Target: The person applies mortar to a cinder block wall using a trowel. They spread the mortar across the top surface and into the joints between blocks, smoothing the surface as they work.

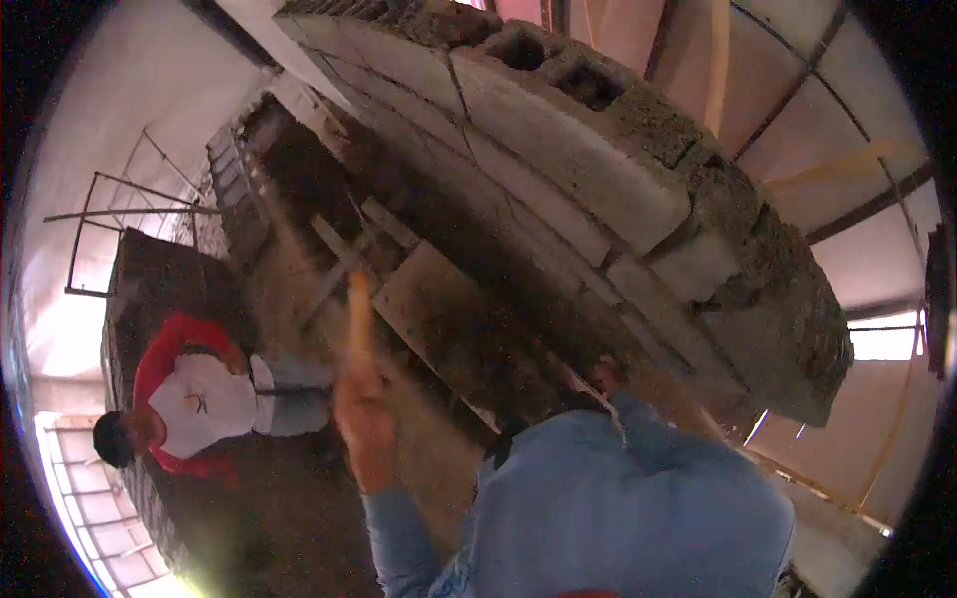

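Note:
My left hand (pixel 366 429) is raised in the middle of the view, its fingers closed around a blurred, yellowish wooden-looking stick (pixel 359 317) that points away from me. What kind of tool the stick belongs to, if any, I cannot make out. On the other side of my blue-clothed body, my right hand (pixel 608 375) is small and in shadow, close to the lower part of a grey block wall (pixel 558 130). A thin pale strip (pixel 590 391) runs beside that hand. Its fingers are too dark to read.
A board platform (pixel 429 299) with wooden struts (pixel 344 244) stands ahead. On the left is a person (pixel 204 404) in a red and white top, near a dark stack (pixel 159 284) and a metal frame (pixel 85 234). Hollow blocks (pixel 588 85) and rough mortar top the wall.

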The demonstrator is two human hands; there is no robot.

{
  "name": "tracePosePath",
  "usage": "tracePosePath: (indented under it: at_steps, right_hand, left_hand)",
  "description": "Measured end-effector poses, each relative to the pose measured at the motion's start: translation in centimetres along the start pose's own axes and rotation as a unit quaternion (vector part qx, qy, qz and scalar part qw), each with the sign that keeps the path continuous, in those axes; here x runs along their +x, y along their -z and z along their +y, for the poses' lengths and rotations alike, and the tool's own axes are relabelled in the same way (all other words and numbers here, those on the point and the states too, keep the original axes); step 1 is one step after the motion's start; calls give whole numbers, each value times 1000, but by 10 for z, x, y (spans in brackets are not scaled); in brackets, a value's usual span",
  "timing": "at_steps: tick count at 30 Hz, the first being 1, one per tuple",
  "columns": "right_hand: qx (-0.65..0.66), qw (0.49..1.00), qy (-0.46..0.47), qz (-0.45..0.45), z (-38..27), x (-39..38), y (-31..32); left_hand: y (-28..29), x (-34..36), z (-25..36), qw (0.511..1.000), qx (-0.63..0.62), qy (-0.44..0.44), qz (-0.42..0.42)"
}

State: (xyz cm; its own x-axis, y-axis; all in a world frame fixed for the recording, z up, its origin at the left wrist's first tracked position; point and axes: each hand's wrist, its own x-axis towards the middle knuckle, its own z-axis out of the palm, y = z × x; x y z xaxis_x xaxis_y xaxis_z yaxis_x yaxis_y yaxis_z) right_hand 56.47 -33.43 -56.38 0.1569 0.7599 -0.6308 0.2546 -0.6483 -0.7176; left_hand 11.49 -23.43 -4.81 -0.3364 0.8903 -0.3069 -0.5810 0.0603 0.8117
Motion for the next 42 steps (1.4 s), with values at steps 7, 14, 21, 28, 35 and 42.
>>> tracePosePath:
  at_steps: [7, 14, 21, 28, 35, 42]
  right_hand:
    - [-108, 991, 33, 67, -34, 7, -72]
    - [-296, 951, -83, 20, -4, -53, -64]
    - [-301, 939, -168, 5, -15, -38, -104]
    - [67, 982, -82, 153, -186, 112, -266]
    - [297, 916, 16, 271, -382, 191, -348]
    - [346, 814, 254, 391, -319, 240, -420]
  left_hand:
    - [208, 47, -81, 936, 157, 315, -24]
    - [80, 114, 73, 919, 356, 83, -148]
    - [-42, 310, 164, 801, 553, -161, -160]
    - [-201, 507, 305, 585, 655, -404, -259]
    - [-240, 636, 365, 427, 592, -554, -401]
    - [-339, 674, 353, 356, 560, -584, -467]
